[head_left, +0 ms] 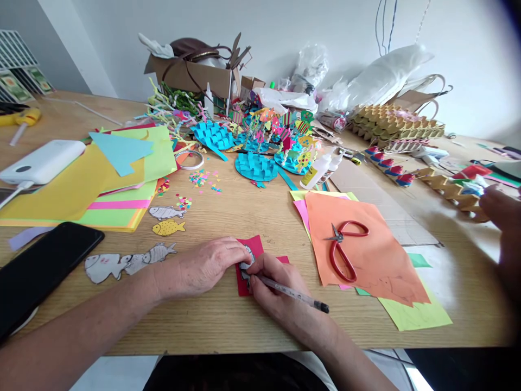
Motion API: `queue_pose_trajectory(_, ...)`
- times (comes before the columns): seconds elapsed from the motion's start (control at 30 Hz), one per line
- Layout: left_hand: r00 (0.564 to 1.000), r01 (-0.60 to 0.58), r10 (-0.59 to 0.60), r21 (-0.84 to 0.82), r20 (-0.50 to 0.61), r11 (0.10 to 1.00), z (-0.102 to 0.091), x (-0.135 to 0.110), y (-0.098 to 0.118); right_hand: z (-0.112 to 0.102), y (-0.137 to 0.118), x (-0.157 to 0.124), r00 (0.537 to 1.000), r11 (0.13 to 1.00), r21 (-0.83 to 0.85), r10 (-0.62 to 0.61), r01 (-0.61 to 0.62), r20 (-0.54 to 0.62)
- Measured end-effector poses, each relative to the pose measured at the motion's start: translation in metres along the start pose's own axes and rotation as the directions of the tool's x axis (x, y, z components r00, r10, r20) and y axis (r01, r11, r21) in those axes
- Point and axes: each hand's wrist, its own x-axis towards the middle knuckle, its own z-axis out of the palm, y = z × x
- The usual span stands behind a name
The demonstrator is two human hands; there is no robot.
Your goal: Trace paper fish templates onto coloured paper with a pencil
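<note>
A pale wall (260, 32) backs the table (220, 326); red paper (256, 245) bears perhaps a fish (249, 251).

It's probably a craft workshop: coloured paper (376, 250), scissors (337, 237), glue (313, 174).

I've a blk phone (51, 274) on my L, wht power bank (46, 160) beyond w/ cable (15, 192) plugged in; at back, brn bag (188, 46) in cardbd box (211, 76), stacked egg trays (391, 124) to R.
</note>
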Motion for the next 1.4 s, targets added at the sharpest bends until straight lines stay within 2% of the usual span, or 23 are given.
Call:
queue_pose_trajectory(0.33,0.999,-0.048,0.048,0.001,0.008,0.999,0.002,-0.002,-0.006,-0.001,-0.003,0.0,1.0,1.0,0.005,-0.007,0.007,0.012)
queue_pose_trajectory(0.6,0.999,-0.04,0.04,0.002,0.018,0.999,0.002,-0.002,-0.005,-0.003,-0.005,-0.003,0.999,0.999,0.033,0.01,-0.011,0.041)
queue_pose_trajectory(0.93,0.992,-0.123,0.123,0.01,0.011,0.992,0.005,-0.002,-0.011,-0.006,-0.006,-0.008,0.997,0.998,0.04,0.037,-0.04,0.071)
queue_pose_trajectory(1.2,0.994,-0.114,0.113,0.017,0.007,0.993,0.003,-0.002,-0.008,-0.008,-0.008,-0.009,0.994,0.994,0.066,0.077,-0.082,0.073)
queue_pose_trajectory(1.3,0.995,-0.097,0.096,0.027,0.014,0.995,0.002,-0.001,-0.006,-0.015,-0.002,-0.013,0.992,0.968,0.219,0.122,-0.12,0.004)
queue_pose_trajectory(1.4,0.997,-0.066,0.065,0.067,0.031,0.996,0.002,0.0,-0.003,-0.022,0.008,-0.021,0.976,0.938,0.332,0.154,-0.097,-0.151)
